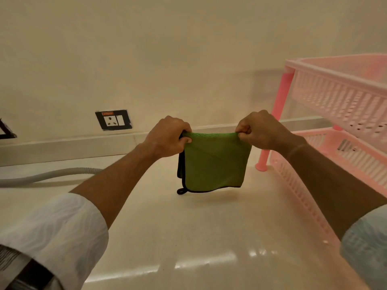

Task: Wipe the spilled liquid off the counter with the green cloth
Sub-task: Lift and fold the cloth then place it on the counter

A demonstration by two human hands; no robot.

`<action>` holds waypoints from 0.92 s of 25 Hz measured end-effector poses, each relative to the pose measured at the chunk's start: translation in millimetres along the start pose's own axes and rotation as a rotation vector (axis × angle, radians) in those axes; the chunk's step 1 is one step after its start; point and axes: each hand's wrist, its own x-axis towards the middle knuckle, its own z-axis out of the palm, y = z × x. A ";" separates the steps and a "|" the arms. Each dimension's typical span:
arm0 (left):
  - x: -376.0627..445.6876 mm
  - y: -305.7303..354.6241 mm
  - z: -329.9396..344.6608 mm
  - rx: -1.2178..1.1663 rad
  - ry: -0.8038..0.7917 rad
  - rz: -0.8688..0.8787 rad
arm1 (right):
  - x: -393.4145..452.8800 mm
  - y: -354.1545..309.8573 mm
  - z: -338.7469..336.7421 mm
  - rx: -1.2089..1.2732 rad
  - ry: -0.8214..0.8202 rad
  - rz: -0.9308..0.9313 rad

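The green cloth (214, 162), folded over and edged in black with a small loop at its lower left corner, hangs in the air above the pale glossy counter (188, 231). My left hand (167, 137) pinches its top left corner and my right hand (261, 130) pinches its top right corner, stretching the top edge flat between them. The cloth's lower edge floats just above the counter, casting a faint shadow. I cannot make out any spilled liquid; only light reflections show on the counter near the front.
A pink two-tier plastic rack (343, 105) stands on the counter at the right, one leg (263, 160) close to the cloth. A grey corrugated hose (48, 175) lies at the left. A black socket plate (114, 120) sits on the back wall.
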 end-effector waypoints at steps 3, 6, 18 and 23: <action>34.3 -10.1 21.3 0.051 -0.027 -0.090 | 28.9 21.3 14.3 -0.022 0.006 0.077; 64.7 -16.3 42.1 0.082 -0.010 -0.179 | 49.2 37.9 33.2 -0.094 0.073 0.112; 12.2 -8.6 155.7 0.020 -0.287 -0.038 | -11.3 87.1 129.9 -0.082 -0.229 0.136; -14.1 -7.0 174.8 -0.019 -0.373 0.063 | -19.8 92.5 151.6 -0.098 -0.374 0.218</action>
